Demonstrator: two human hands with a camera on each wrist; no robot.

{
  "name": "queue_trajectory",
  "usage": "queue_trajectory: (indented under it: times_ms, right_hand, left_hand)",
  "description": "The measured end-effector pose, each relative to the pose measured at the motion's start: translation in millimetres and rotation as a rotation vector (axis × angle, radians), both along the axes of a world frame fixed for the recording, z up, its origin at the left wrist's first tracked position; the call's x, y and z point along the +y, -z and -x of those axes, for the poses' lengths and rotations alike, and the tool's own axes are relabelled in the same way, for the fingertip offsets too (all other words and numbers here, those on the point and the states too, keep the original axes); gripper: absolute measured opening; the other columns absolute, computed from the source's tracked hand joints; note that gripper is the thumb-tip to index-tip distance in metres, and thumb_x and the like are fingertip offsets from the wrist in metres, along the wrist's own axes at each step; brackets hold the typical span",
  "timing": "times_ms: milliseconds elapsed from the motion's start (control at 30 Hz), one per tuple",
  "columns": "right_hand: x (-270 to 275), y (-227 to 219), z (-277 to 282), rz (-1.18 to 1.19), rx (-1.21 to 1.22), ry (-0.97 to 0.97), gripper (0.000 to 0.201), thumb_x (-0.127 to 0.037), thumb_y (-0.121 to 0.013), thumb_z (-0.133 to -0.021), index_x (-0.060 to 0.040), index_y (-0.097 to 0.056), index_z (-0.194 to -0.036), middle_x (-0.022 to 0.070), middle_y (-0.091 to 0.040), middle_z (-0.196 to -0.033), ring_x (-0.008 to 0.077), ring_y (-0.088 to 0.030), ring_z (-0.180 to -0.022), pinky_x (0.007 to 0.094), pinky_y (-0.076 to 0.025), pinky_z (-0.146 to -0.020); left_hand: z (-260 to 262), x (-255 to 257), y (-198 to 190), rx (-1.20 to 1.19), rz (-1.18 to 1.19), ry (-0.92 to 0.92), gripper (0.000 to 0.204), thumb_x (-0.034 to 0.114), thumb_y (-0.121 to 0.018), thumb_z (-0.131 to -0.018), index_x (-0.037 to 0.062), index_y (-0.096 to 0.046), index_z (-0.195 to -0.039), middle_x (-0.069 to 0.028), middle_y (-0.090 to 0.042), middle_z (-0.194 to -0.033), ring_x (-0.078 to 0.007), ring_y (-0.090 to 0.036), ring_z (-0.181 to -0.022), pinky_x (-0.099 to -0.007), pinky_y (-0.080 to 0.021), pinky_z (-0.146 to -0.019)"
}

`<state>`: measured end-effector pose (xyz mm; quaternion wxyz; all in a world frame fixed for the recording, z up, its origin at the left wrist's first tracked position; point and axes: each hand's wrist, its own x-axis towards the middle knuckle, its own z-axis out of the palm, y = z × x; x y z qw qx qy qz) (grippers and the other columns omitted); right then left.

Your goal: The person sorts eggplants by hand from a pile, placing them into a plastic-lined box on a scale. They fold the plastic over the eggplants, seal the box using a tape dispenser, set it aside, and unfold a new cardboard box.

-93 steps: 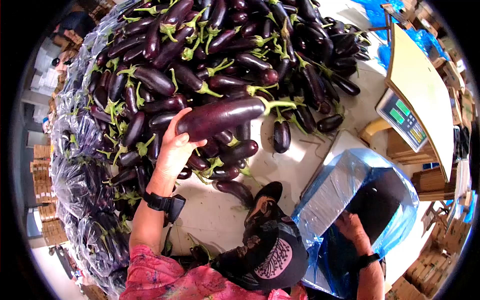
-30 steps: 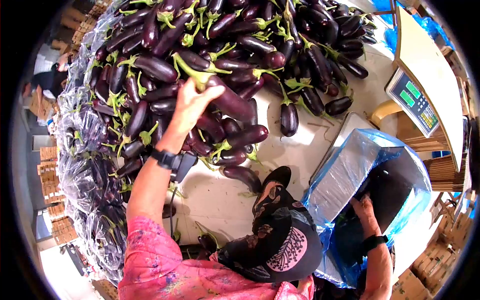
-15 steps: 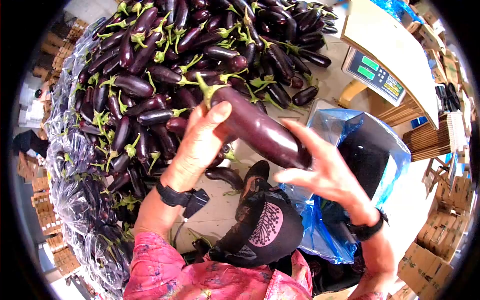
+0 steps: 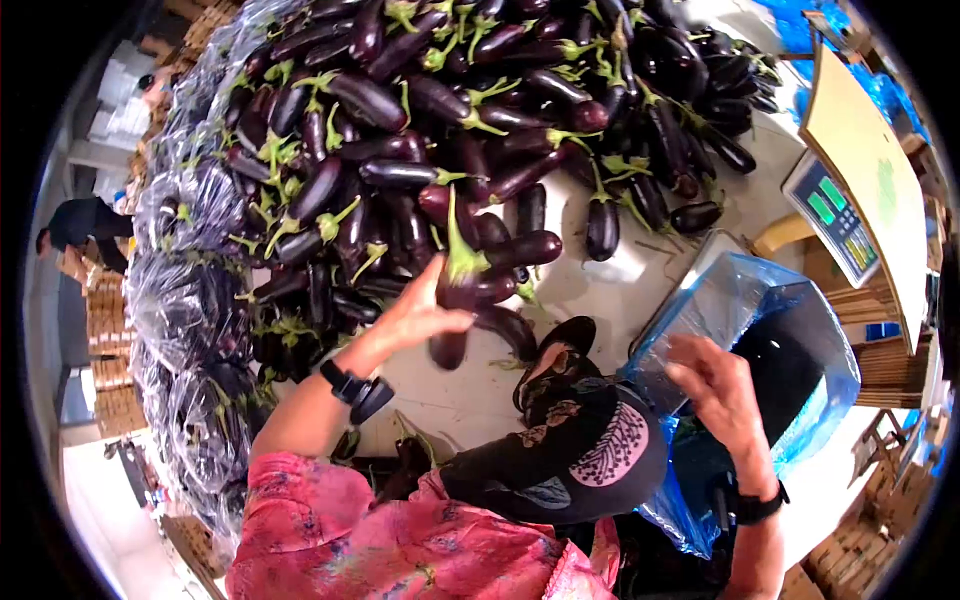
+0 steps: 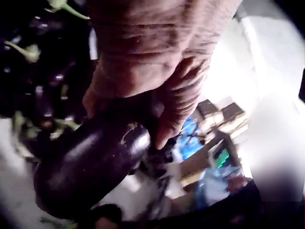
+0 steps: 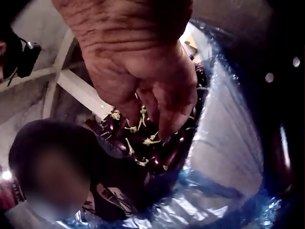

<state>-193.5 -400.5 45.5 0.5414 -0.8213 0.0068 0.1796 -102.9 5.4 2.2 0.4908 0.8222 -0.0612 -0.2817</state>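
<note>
A glossy dark-purple eggplant with a green stem [image 4: 462, 292] is gripped by the left hand [image 4: 420, 320] near the frame's centre, its long axis roughly vertical in the frame, stem end uppermost. By the translucent blue plastic liner [image 4: 722, 292] at lower right, well apart, the right hand [image 4: 724, 392] is held loosely curved, with nothing grasped.

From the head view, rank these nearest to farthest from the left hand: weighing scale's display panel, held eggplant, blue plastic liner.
1. Held eggplant: in the left hand, green stem pointing up in the picture.
2. Blue plastic liner: off to the right.
3. Weighing scale's display panel: farther right, beyond the liner.
</note>
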Motion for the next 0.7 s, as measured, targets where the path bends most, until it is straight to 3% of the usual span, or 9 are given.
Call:
queue_trajectory:
  times_ms: [100, 133, 167, 200, 267, 367, 467, 533, 700]
  right_hand:
    - [-18.8, -9.2, 17.3, -0.078, 0.194, 0.217, 0.029, -0.005, -0.066, -0.093, 0.0038, -0.062, -0.121, 0.0115, -0.071, -0.100, 0.0134, -0.065, -0.087, 0.0267, -0.052, -0.076]
    - [-26.5, -6.8, 24.2, -0.066, 0.174, 0.240, 0.029, -0.006, -0.065, -0.094, 0.0046, -0.061, -0.121, 0.0092, -0.070, -0.099, 0.0115, -0.063, -0.086, 0.0252, -0.051, -0.076]
    - [-35.5, -5.2, 29.4, -0.031, 0.183, 0.223, 0.030, -0.006, -0.065, -0.094, 0.0049, -0.061, -0.122, 0.0087, -0.070, -0.098, 0.0114, -0.063, -0.086, 0.0246, -0.051, -0.077]
    - [-42.5, -5.7, 33.0, 0.006, 0.192, 0.208, 0.030, -0.007, -0.065, -0.095, 0.0051, -0.061, -0.122, 0.0081, -0.070, -0.098, 0.0114, -0.062, -0.086, 0.0240, -0.050, -0.077]
    - [-50.6, -5.4, 38.5, 0.029, 0.266, 0.214, 0.031, -0.007, -0.064, -0.094, 0.0047, -0.060, -0.123, 0.0070, -0.069, -0.100, 0.0127, -0.063, -0.091, 0.0250, -0.050, -0.081]
    - [-55.0, 12.0, 45.4, 0.040, 0.349, 0.210, 0.032, -0.006, -0.063, -0.094, 0.0042, -0.060, -0.124, 0.0071, -0.069, -0.104, 0.0141, -0.064, -0.096, 0.0268, -0.049, -0.087]
    - [-51.4, 25.3, 47.0, -0.006, 0.326, 0.194, 0.032, -0.007, -0.063, -0.095, 0.0052, -0.060, -0.123, 0.0084, -0.069, -0.105, 0.0139, -0.064, -0.095, 0.0267, -0.049, -0.087]
    - [-47.9, 21.7, 46.8, -0.028, 0.328, 0.173, 0.031, -0.007, -0.063, -0.094, 0.0056, -0.059, -0.122, 0.0090, -0.070, -0.101, 0.0149, -0.065, -0.093, 0.0280, -0.051, -0.086]
    - [-70.7, 14.6, 46.9, 0.194, 0.156, 0.141, 0.029, -0.013, -0.064, -0.092, 0.0039, -0.062, -0.115, 0.0161, -0.071, -0.095, 0.0199, -0.068, -0.086, 0.0335, -0.053, -0.079]
  left_hand:
    - [96.2, 80.1, 65.0, 0.257, -0.363, 0.014, 0.071, 0.009, -0.074, -0.073, 0.0020, -0.042, -0.136, -0.0117, -0.066, -0.102, -0.0194, -0.063, -0.092, -0.0365, -0.053, -0.080]
    - [130.7, 103.3, 85.8, 0.240, -0.234, 0.186, 0.057, 0.012, -0.074, -0.072, 0.0019, -0.052, -0.123, -0.0122, -0.066, -0.092, -0.0184, -0.062, -0.086, -0.0374, -0.052, -0.077]
    - [167.2, 126.6, 99.8, 0.428, -0.506, 0.290, 0.039, 0.016, -0.074, -0.071, 0.0011, -0.060, -0.104, -0.0123, -0.066, -0.085, -0.0196, -0.061, -0.080, -0.0380, -0.051, -0.073]
    - [201.3, 148.6, 113.1, 0.650, -0.292, 0.356, 0.030, 0.017, -0.074, -0.072, 0.0004, -0.062, -0.095, -0.0161, -0.065, -0.079, -0.0256, -0.061, -0.074, -0.0394, -0.050, -0.071]
    - [237.4, 173.4, 161.9, 0.511, -0.269, 0.596, 0.026, 0.016, -0.072, -0.074, 0.0003, -0.064, -0.094, -0.0182, -0.065, -0.080, -0.0298, -0.062, -0.075, -0.0404, -0.049, -0.069]
    - [148.3, 100.2, 154.0, -0.328, -0.396, 0.149, 0.036, 0.015, -0.068, -0.083, 0.0017, -0.061, -0.116, -0.0222, -0.065, -0.100, -0.0394, -0.063, -0.088, -0.0461, -0.052, -0.078]
    - [25.1, 9.4, 106.6, -0.435, -0.377, 0.029, 0.055, 0.022, -0.074, -0.082, 0.0048, -0.053, -0.131, -0.0191, -0.056, -0.125, -0.0383, -0.055, -0.116, -0.0443, -0.046, -0.098]
    - [-21.9, -23.8, 133.4, -0.665, -0.365, 0.041, 0.061, 0.024, -0.076, -0.081, 0.0063, -0.051, -0.134, -0.0174, -0.054, -0.127, -0.0375, -0.051, -0.119, -0.0466, -0.044, -0.099]
    - [-67.8, -69.4, 173.3, -0.529, -0.844, 0.170, 0.054, 0.023, -0.077, -0.073, 0.0084, -0.057, -0.121, -0.0142, -0.063, -0.110, -0.0363, -0.059, -0.107, -0.0518, -0.047, -0.088]
